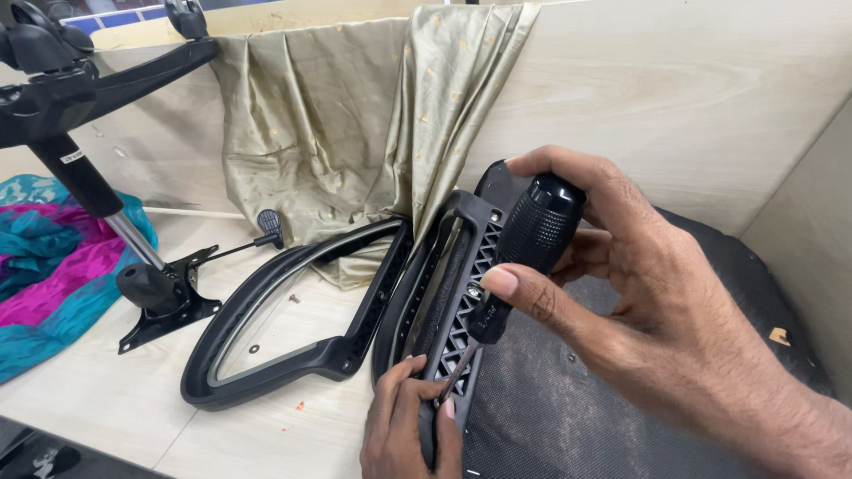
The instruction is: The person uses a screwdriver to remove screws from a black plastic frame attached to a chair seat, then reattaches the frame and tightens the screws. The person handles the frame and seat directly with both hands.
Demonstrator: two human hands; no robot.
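My right hand (657, 293) grips the black ribbed handle of a screwdriver (531, 244), its shaft angled down and left into a black plastic chair armrest (444, 284) that stands on edge. My left hand (410, 426) pinches the lower end of that armrest, fingertips right at the screwdriver tip. The armrest rests against a dark mesh chair seat (568, 408) lying flat under my right hand. A second black armrest loop (293, 328) lies flat on the light wooden table (106, 399) to the left.
An upturned chair base with gas cylinder and tilt mechanism (106, 204) stands at the left. A beige cloth (337, 133) hangs over the wooden partition behind. A teal and pink cloth (44, 266) lies at the far left. Small screws (293, 299) sit inside the loop.
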